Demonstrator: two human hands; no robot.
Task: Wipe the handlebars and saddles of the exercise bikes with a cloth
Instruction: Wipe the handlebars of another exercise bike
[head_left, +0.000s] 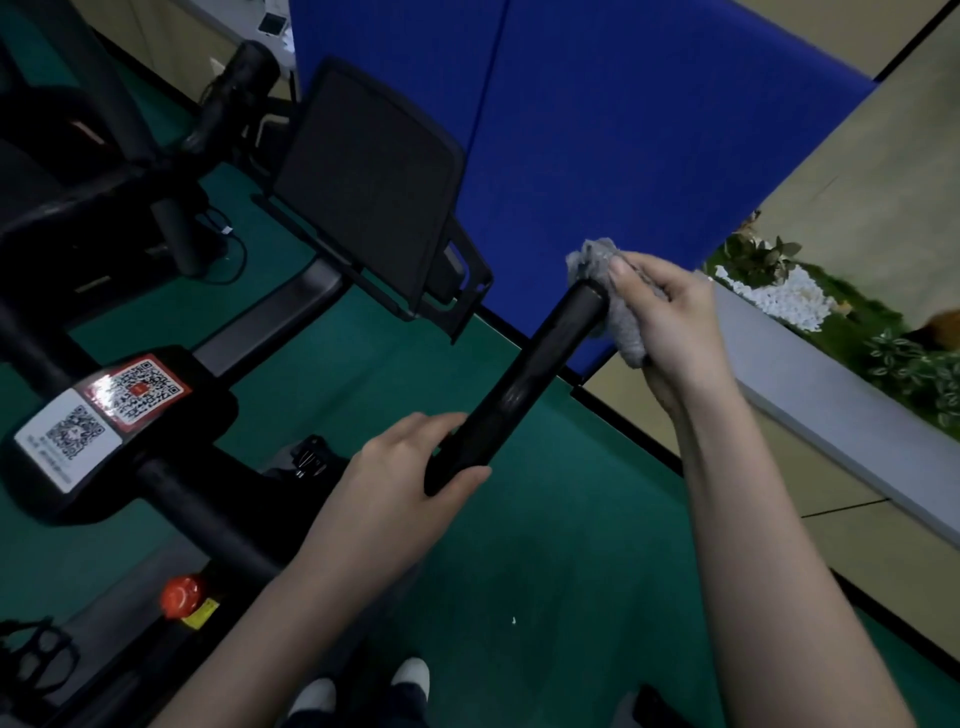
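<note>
A black handlebar grip (524, 379) of an exercise bike runs diagonally from lower left to upper right in the middle of the view. My left hand (400, 483) grips its lower end, thumb over the top. My right hand (670, 322) holds a grey cloth (618, 312) bunched against the bar's far tip, thumb pressing the cloth onto the end cap. The bike's centre clamp (109, 421) carries two QR-code stickers at the left. No saddle is in view.
The bike's black screen (369, 182) stands behind the bar. A blue partition (623, 130) rises at the back. A red knob (182, 595) sits on the frame lower left. A grey planter ledge (831, 410) with plants runs along the right. Green floor (545, 571) lies below.
</note>
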